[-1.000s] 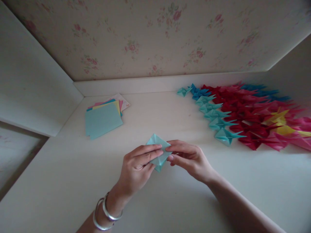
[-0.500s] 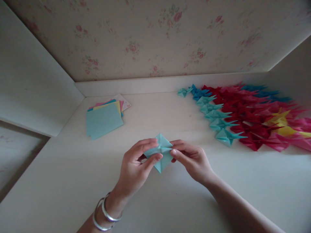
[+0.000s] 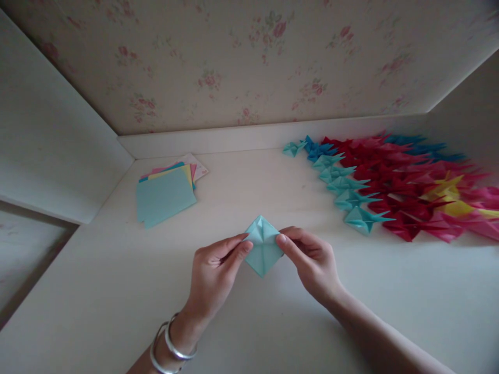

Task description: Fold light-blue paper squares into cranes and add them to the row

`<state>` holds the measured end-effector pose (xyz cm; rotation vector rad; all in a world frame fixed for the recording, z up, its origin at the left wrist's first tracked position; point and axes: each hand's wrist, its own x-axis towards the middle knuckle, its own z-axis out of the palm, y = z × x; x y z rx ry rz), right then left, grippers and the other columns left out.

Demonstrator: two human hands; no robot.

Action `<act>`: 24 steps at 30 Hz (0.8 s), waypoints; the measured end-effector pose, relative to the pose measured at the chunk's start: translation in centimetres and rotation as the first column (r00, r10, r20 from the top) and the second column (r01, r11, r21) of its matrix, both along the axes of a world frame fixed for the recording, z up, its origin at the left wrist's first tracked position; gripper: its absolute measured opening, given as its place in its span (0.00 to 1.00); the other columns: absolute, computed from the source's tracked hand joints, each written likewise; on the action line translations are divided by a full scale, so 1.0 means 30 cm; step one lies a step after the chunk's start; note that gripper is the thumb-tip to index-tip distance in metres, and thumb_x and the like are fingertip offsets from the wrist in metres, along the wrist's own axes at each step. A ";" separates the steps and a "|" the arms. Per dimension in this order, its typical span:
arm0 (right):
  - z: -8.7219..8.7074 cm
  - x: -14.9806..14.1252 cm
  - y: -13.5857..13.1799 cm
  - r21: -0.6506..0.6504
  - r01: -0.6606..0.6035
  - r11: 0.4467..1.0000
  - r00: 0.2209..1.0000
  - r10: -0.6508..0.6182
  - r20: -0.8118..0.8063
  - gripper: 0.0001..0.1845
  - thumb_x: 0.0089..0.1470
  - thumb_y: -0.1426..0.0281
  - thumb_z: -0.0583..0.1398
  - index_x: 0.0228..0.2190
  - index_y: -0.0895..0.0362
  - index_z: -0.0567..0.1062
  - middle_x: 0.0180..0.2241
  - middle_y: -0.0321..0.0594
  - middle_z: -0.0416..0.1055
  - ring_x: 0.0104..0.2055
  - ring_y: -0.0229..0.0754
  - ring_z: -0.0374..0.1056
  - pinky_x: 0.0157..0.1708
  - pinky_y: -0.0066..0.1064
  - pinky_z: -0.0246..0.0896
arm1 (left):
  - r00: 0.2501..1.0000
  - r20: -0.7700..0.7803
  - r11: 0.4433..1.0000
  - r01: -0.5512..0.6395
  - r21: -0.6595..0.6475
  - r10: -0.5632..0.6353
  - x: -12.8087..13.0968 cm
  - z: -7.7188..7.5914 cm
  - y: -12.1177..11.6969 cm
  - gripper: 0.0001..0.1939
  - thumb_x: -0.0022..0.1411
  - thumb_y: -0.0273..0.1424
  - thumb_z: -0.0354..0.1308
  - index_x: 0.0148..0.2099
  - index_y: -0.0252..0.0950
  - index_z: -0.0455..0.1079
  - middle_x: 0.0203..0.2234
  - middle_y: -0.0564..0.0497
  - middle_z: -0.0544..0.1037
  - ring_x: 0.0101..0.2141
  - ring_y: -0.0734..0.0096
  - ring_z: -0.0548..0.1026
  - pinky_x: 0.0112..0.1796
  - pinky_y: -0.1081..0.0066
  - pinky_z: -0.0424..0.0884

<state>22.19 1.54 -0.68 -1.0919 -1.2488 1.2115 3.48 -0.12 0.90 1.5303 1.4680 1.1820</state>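
Note:
A small light-blue folded paper square [image 3: 263, 250], set like a diamond with creases meeting near its top, lies low over the white tabletop [image 3: 97, 291]. My left hand [image 3: 216, 272] pinches its left corner with fingertips pressed together; silver bangles ring that wrist. My right hand [image 3: 310, 259] pinches the right corner the same way. Both hands sit at the middle of the view, one on each side of the paper.
A stack of flat coloured paper sheets [image 3: 166, 192], light blue on top, lies at the back left. Several folded paper cranes [image 3: 393, 184] in teal, blue, red, pink and yellow cover the back right. A flowered wall [image 3: 249, 62] rises behind.
The paper was half covered by my left fingers and partly opened; now it is flattened into a diamond, with both hands drawn apart to its side corners.

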 end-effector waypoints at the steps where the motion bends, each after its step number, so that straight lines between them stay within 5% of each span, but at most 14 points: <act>1: -0.002 -0.001 -0.002 0.005 0.000 1.000 1.000 0.000 0.015 0.11 0.57 0.63 0.63 0.28 0.56 0.78 0.25 0.37 0.74 0.28 0.38 0.66 0.27 0.28 0.62 | 1.000 0.007 1.000 -0.015 -0.004 0.015 0.002 -0.006 -0.002 0.10 0.62 0.35 0.63 0.44 0.41 0.81 0.38 0.51 0.85 0.36 0.63 0.83 0.37 0.72 0.78; 13: -0.013 -0.023 -0.025 0.202 0.127 0.971 0.947 -0.179 0.265 0.07 0.58 0.67 0.62 0.29 0.55 0.74 0.24 0.37 0.73 0.25 0.38 0.68 0.22 0.26 0.64 | 0.996 0.013 0.997 -0.082 -0.010 0.083 0.010 -0.029 -0.004 0.11 0.62 0.34 0.64 0.47 0.43 0.80 0.37 0.52 0.85 0.32 0.65 0.82 0.34 0.70 0.79; 17: -0.024 -0.026 -0.025 0.160 0.117 0.980 0.959 -0.153 0.238 0.04 0.58 0.66 0.61 0.35 0.54 0.73 0.28 0.39 0.75 0.29 0.39 0.70 0.24 0.26 0.67 | 0.997 0.000 0.997 -0.079 -0.018 0.079 0.009 -0.032 -0.004 0.11 0.62 0.35 0.64 0.47 0.45 0.80 0.37 0.53 0.85 0.34 0.65 0.82 0.35 0.71 0.78; 24: -0.028 -0.030 -0.011 -0.028 0.025 0.999 0.991 -0.021 0.135 0.18 0.55 0.62 0.64 0.46 0.55 0.75 0.31 0.40 0.76 0.30 0.39 0.70 0.27 0.28 0.66 | 0.995 -0.093 0.998 0.041 0.044 -0.037 0.015 -0.021 -0.003 0.10 0.63 0.32 0.63 0.46 0.40 0.80 0.32 0.52 0.85 0.29 0.68 0.80 0.31 0.73 0.76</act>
